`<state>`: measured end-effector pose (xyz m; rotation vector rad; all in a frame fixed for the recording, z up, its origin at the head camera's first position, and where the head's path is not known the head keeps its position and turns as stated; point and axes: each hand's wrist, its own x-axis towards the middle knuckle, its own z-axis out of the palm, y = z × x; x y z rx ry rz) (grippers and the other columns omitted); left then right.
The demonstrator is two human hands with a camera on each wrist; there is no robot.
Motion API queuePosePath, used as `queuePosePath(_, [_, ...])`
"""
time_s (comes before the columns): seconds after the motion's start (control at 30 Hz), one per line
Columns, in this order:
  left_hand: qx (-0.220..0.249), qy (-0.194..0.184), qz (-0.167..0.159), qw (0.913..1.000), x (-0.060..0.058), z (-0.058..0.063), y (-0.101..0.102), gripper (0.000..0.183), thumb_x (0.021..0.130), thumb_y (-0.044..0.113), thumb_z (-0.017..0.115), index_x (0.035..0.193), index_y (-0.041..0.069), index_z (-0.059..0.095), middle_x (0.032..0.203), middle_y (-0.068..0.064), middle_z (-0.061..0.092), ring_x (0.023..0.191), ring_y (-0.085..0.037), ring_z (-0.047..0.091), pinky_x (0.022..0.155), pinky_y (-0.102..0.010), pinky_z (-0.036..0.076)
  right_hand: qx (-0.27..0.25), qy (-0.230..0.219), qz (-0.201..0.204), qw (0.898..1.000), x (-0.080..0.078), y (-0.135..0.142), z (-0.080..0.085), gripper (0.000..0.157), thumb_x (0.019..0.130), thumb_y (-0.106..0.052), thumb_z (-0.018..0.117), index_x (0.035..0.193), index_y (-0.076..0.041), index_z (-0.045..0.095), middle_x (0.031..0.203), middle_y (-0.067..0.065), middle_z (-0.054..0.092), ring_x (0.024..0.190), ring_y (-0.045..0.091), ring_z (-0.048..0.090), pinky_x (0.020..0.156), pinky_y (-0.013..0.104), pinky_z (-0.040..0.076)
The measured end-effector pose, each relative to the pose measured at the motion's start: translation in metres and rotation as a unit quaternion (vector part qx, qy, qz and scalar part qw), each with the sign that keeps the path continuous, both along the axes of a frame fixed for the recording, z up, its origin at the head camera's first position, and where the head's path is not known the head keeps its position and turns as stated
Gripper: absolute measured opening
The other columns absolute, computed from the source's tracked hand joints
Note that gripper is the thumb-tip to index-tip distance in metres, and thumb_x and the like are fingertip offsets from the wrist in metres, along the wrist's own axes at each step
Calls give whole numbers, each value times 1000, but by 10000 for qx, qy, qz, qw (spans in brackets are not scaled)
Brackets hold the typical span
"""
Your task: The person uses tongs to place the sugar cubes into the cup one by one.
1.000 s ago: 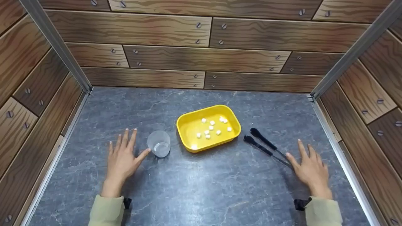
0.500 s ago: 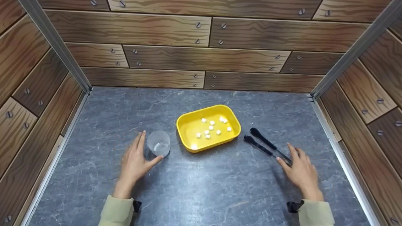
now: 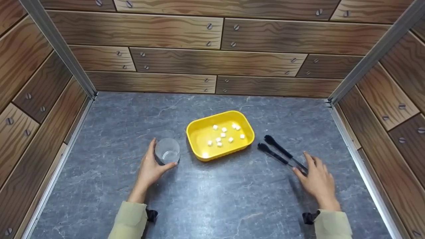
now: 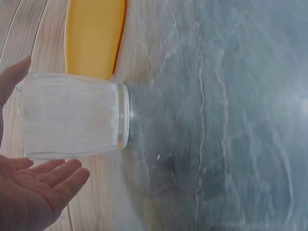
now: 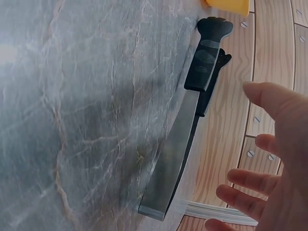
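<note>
My left hand (image 3: 151, 169) is beside a clear plastic cup (image 3: 167, 151), thumb on its near side and fingers on its left. In the left wrist view the cup (image 4: 72, 115) stands between the spread thumb and the loosely extended fingers (image 4: 62, 178); whether they touch it I cannot tell. My right hand (image 3: 317, 181) hovers over the handle end of tongs (image 3: 274, 154) with black tips. The right wrist view has its fingers (image 5: 245, 199) parted and apart from the metal tongs (image 5: 168, 159), which lie spread on the surface.
Between the hands sits a yellow tray (image 3: 199, 136) with several small white cubes (image 3: 223, 135) in it. The grey marbled tabletop (image 3: 206, 199) is bounded by wood-patterned walls (image 3: 172, 59) at the back and both sides, with metal strips along the side edges.
My left hand has moved right to the cup, its thumb now in front of it. My right hand has shifted left over the tongs and then stayed nearly still. Cup, tray and tongs have not moved.
</note>
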<state>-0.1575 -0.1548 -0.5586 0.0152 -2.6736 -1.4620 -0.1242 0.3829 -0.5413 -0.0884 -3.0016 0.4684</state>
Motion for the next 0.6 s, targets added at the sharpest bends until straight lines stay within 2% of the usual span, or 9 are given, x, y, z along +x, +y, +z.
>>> queuePosePath(0.2, [265, -213, 0, 9994, -6, -4, 0, 114, 68, 30, 91, 154, 3, 21, 154, -23, 31, 139, -40, 32, 112, -53, 30, 61, -207, 26, 9998, -3, 3, -5, 78, 92, -48, 64, 152, -9, 32, 141, 32, 36, 121, 55, 38, 87, 75, 33])
queuePosePath(0.43, [275, -194, 39, 9994, -8, -6, 2, 111, 69, 30, 91, 154, 4, 23, 152, -23, 33, 137, -39, 34, 110, -53, 32, -1, -587, 70, 9982, -8, 6, -7, 84, 89, -47, 68, 153, -7, 29, 141, 35, 32, 121, 58, 35, 89, 76, 32])
queuePosePath(0.6, [275, -131, 148, 9994, -9, -7, 3, 109, 69, 30, 90, 153, 5, 25, 150, -24, 36, 136, -40, 36, 110, -54, 32, 2, -820, 75, 9966, -12, 6, -7, 85, 90, -46, 68, 153, -7, 28, 139, 36, 33, 120, 59, 37, 86, 75, 36])
